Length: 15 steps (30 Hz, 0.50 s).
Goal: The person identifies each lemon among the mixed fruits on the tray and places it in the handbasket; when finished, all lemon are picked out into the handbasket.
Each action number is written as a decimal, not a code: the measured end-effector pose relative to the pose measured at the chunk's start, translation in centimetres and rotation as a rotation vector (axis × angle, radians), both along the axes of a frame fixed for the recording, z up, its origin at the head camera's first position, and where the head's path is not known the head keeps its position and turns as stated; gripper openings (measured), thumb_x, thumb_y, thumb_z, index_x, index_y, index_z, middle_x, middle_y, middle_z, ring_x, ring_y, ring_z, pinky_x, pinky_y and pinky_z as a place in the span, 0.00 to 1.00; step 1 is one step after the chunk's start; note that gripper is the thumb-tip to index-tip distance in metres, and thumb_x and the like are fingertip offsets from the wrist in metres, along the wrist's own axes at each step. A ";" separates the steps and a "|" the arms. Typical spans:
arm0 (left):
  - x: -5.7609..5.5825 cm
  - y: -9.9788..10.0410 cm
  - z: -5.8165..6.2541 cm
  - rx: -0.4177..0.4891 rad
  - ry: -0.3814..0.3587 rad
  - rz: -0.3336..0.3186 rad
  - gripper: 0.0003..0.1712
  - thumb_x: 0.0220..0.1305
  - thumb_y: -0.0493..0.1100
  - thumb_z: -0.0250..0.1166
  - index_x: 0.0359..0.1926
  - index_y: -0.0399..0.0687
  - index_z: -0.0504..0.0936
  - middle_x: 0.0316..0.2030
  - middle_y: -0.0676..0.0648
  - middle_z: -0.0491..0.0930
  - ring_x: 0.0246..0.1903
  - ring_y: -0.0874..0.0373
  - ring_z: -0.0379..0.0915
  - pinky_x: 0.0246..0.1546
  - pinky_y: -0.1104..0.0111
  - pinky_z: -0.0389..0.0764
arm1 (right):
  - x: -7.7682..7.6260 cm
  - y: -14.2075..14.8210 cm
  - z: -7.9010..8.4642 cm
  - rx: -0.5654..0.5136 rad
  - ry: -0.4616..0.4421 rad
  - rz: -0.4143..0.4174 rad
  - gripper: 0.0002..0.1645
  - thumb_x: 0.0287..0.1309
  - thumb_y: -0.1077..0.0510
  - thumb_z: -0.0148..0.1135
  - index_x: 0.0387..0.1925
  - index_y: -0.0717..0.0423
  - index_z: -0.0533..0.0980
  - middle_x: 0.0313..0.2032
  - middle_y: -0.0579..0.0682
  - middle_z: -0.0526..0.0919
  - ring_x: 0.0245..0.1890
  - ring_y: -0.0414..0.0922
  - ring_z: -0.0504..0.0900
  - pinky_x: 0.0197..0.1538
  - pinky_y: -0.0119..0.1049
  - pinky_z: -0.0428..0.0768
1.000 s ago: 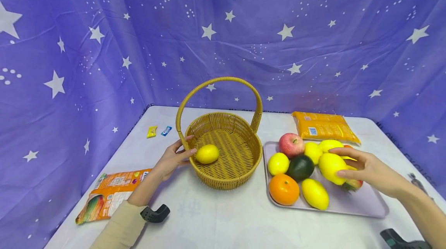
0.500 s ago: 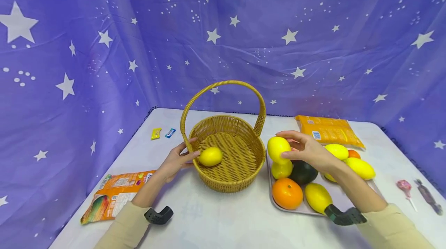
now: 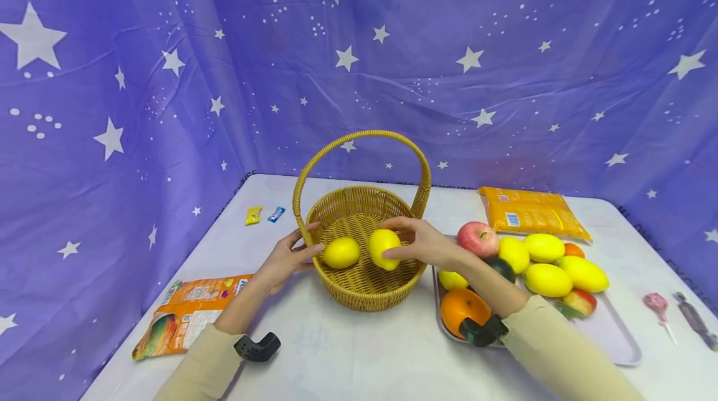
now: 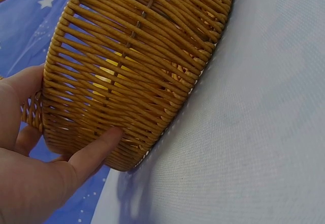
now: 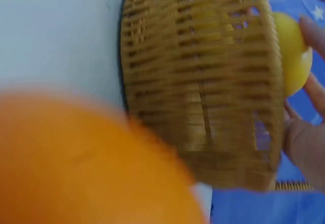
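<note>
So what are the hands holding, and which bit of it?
The right hand pinches a lemon by its sides. The left hand grips the basket by its left rim, where the handle joins.

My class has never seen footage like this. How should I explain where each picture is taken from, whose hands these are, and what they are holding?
There is no machine: a person is working bare-handed. The wide picture comes from a camera worn on the head, and the two close-ups from cameras on the wrists. On the white table stand a basket with a lemon inside and a tray holding an apple, an orange and other fruit. Around them lie two bags and some sweets. The left hand holds the basket's side; the right hand holds a second lemon at its mouth.
</note>
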<state>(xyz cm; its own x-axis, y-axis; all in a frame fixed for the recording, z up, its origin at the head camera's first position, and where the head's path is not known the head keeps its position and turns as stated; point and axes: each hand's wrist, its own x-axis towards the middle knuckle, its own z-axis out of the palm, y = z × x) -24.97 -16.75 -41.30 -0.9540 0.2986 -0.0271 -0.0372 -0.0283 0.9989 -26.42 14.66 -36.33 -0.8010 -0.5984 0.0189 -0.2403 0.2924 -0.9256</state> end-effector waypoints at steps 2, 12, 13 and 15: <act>0.0 0.0 0.0 -0.001 -0.001 0.000 0.37 0.68 0.37 0.60 0.73 0.41 0.55 0.69 0.32 0.55 0.63 0.42 0.63 0.54 0.52 0.77 | -0.3 -1.0 -0.4 0.036 0.009 -0.005 0.35 0.55 0.54 0.71 0.63 0.57 0.71 0.57 0.53 0.75 0.53 0.53 0.76 0.51 0.41 0.80; 0.0 0.0 -0.1 -0.011 -0.008 -0.003 0.37 0.69 0.38 0.60 0.74 0.43 0.56 0.70 0.33 0.54 0.64 0.40 0.61 0.54 0.53 0.77 | -1.4 -4.5 -1.5 0.153 0.061 -0.021 0.34 0.53 0.52 0.73 0.60 0.57 0.74 0.57 0.52 0.76 0.54 0.51 0.74 0.55 0.42 0.77; 0.0 0.0 -0.1 -0.013 -0.008 -0.001 0.37 0.69 0.38 0.60 0.74 0.43 0.56 0.70 0.33 0.54 0.64 0.39 0.61 0.54 0.53 0.77 | -1.4 -4.8 -1.7 0.157 0.059 -0.019 0.33 0.53 0.53 0.73 0.60 0.56 0.74 0.57 0.51 0.76 0.54 0.50 0.74 0.55 0.42 0.77; -0.1 0.0 -0.1 -0.016 -0.011 0.001 0.37 0.68 0.38 0.61 0.74 0.43 0.55 0.70 0.33 0.54 0.65 0.39 0.60 0.54 0.53 0.77 | -1.5 -5.4 -2.0 0.172 0.062 -0.021 0.32 0.53 0.53 0.73 0.59 0.55 0.75 0.56 0.51 0.76 0.54 0.49 0.74 0.55 0.41 0.76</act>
